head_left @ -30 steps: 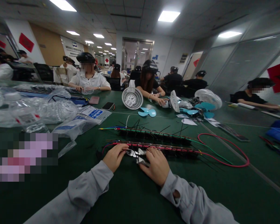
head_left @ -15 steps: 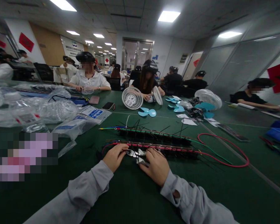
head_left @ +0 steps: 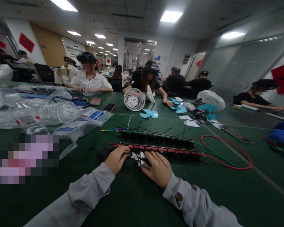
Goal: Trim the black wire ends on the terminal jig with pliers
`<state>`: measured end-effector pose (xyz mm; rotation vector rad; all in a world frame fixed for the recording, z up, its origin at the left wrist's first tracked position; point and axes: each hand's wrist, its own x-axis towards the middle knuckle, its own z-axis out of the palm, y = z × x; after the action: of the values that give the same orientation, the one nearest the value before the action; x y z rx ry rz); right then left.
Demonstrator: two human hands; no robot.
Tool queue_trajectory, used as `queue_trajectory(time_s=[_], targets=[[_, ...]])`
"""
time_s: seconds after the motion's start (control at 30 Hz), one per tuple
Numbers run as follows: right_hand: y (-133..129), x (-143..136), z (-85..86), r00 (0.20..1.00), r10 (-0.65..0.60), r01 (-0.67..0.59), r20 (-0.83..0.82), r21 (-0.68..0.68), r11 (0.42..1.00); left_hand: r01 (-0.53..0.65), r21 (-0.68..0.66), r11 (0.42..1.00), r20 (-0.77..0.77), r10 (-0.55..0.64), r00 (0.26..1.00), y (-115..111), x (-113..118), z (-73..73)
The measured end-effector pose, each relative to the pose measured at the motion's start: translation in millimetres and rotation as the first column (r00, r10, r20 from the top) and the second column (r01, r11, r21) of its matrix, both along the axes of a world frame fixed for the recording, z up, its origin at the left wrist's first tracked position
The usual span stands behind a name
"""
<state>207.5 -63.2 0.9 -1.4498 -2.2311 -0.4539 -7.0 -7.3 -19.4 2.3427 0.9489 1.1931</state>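
Observation:
Two long black strip assemblies tied with black cable ties lie across the green table. The nearer black strip (head_left: 177, 152) has a red wire along it, and the farther black strip (head_left: 156, 136) has a green wire. My left hand (head_left: 116, 160) is closed at the nearer strip's left part, fingertips pinching one end of a crumpled white, shiny piece (head_left: 134, 155). My right hand (head_left: 158, 167) has thumb and fingers closed around the other end, against the same strip. Whether the white piece is film or paper I cannot tell. Loose cable tie ends cross over my right fingers.
A red cable (head_left: 249, 157) loops at the right. Clear plastic bags (head_left: 54, 110) and a phone (head_left: 110, 107) lie to the left. Ahead are a white fan guard (head_left: 134, 99) and blue fan blades (head_left: 149, 113). Opposite, a co-worker's hand (head_left: 167, 101) rests near more blades.
My right hand has shifted slightly left, its fingers changing position on the white piece. My left hand has stayed put. The co-worker opposite has reached toward the blue blades, and their white fan part moved left.

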Motion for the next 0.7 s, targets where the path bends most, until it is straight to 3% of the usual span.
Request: queue_trajectory(time_s=[0.7], targets=[[0.6,1.7,-1.6,1.000,0.016,-0.016,0.008,-0.009,1.000,-0.011,0.016,1.000,-0.065,0.012,0.998,-1.0,1.2,4.1]])
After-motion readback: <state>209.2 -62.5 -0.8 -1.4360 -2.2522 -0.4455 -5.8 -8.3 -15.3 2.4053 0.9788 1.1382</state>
